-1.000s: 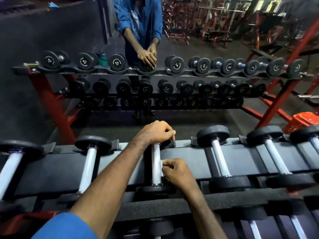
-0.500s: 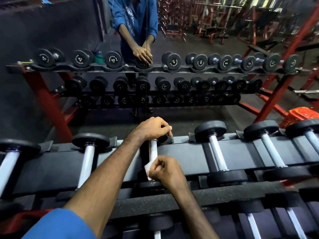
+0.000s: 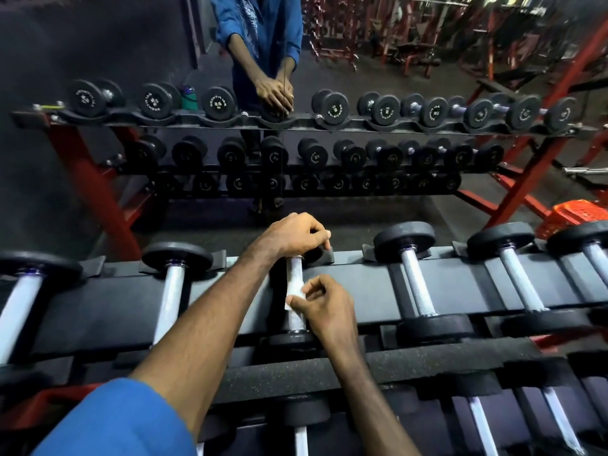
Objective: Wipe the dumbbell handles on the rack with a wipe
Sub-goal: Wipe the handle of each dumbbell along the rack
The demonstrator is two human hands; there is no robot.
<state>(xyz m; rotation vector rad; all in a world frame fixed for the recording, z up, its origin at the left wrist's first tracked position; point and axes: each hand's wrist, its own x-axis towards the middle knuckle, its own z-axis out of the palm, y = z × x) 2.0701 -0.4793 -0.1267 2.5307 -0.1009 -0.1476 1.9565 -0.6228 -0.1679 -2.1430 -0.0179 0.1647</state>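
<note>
Wipe (image 3: pixel 291 296) pinched on handle (image 3: pixel 293 274)

Two hands (image 3: pixel 296 236), one white wipe (image 3: pixel 293 292), six top-row dumbbells (image 3: pixel 417 284), one orange crate (image 3: pixel 574 214)

large wall mirror (image 3: pixel 82 44) ahead, reflecting person in blue shirt (image 3: pixel 260 24). orange plastic crate (image 3: pixel 579 213) on dark floor (image 3: pixel 378 209) at right. red gym machines (image 3: pixel 411 37) in far background. green bottle (image 3: pixel 189 97) in reflection.
</note>
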